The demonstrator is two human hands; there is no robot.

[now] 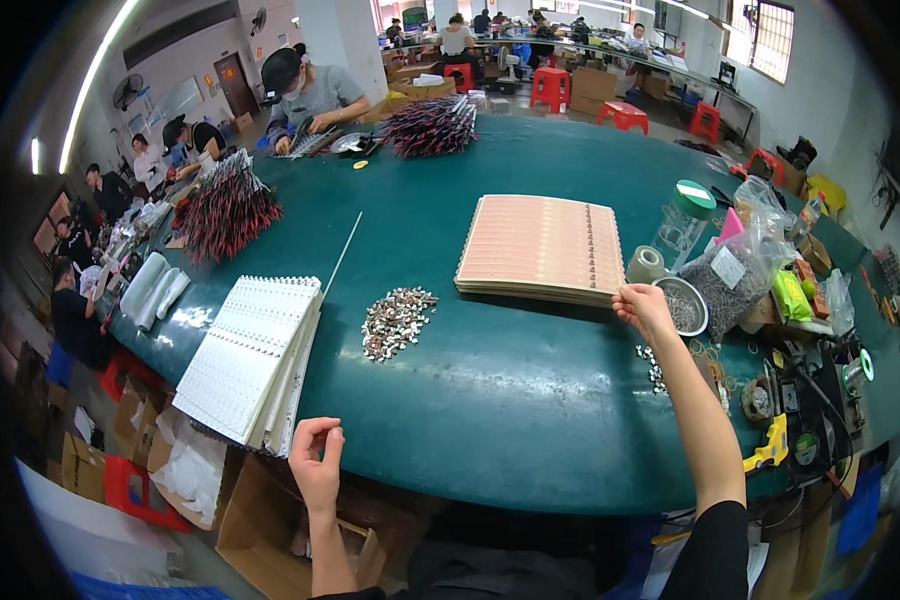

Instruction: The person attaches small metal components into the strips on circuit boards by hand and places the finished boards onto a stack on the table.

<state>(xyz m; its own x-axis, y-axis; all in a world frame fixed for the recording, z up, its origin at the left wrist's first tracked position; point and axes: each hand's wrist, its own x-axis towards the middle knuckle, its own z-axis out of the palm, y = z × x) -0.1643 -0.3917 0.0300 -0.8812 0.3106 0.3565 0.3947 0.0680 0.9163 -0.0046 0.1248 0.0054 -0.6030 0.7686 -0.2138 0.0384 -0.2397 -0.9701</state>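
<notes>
In the head view, the right hand's [647, 312] fingertips meet the near right corner of the pink sheet stack [538, 245] on the tabletop [450, 420]; whether they pinch it, I cannot tell. The left hand [317, 458] curls loosely, near the white sheet stack [245, 350].

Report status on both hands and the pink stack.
Right hand at near right corner of pink stack. Left hand loosely curled, near white stack. Small-parts pile between the stacks.

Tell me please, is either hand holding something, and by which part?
The right hand is at the near right corner of the pinkish board stack; whether it grips a board there cannot be told. No object shows in the left hand.
</notes>
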